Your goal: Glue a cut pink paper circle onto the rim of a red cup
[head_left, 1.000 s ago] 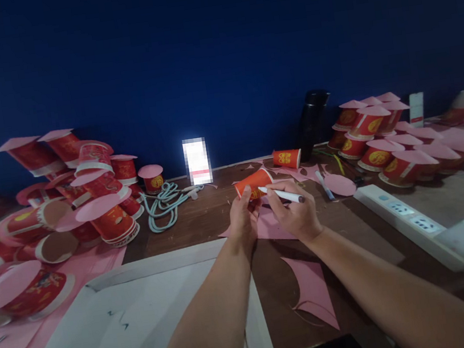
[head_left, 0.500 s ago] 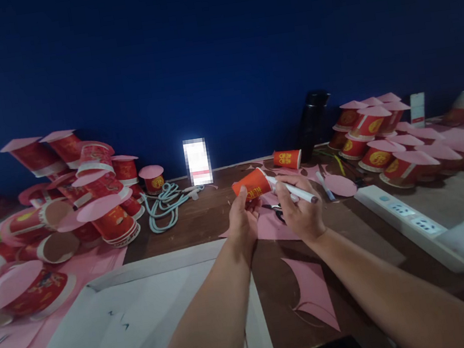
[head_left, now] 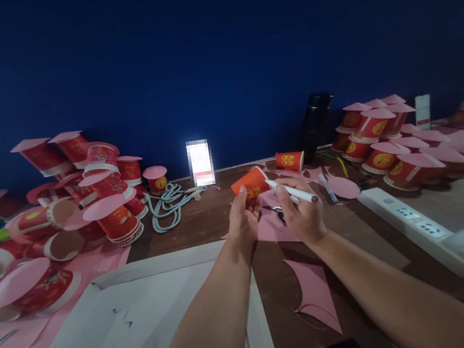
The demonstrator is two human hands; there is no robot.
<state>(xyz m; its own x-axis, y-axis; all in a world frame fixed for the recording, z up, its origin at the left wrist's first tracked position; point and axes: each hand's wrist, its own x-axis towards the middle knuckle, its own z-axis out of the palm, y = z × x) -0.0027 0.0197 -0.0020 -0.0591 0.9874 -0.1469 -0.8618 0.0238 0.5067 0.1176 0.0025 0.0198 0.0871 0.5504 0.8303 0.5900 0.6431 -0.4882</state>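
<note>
My left hand (head_left: 243, 221) is closed round an orange-red paper cup (head_left: 251, 183), held on its side above the brown table (head_left: 196, 225). My right hand (head_left: 302, 213) grips a white marker pen (head_left: 292, 191) with a dark end, its tip close to the cup's rim. Below the hands lies a sheet of pink paper (head_left: 271, 226) with scissors (head_left: 276, 211) on it. A cut pink scrap (head_left: 315, 292) lies nearer to me between my forearms.
Heaps of red cups with pink paper discs stand at the left (head_left: 102, 206) and the right (head_left: 383, 144). A lone cup (head_left: 289, 160), a dark bottle (head_left: 315, 122), a pale coiled cord (head_left: 166, 200), a white power strip (head_left: 411, 221) and a white board (head_left: 149, 324) are also here.
The cup has been raised and tilted a little. The pen's tip moved from the cup's side to near its rim. The view has shifted slightly.
</note>
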